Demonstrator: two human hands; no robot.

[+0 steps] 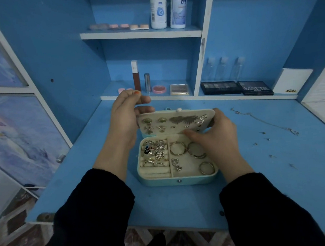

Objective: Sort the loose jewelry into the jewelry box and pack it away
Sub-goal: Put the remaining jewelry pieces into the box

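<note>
Head view: a person in dark sleeves works over an open box (179,180) at the middle of a blue desk (182,204). The right hand (218,136) grips the right edge of the raised lid (177,130), thumb across its front and fingers behind it; gold earrings are pinned in rows over the lid's cream lining. The left hand (126,113) is lifted just beside the lid's upper left corner, fingers curled with fingertip and thumb drawn together; whether it holds anything cannot be told. Inside the box, rings (156,152) sit in the padded rolls on the left, and hoops (177,148) lie in the right-hand compartments. A thin chain (263,119) and a few small studs (268,139) lie loose on the desk, well to the right of the box. Dark palettes (220,87) rest on the shelf behind.
</note>
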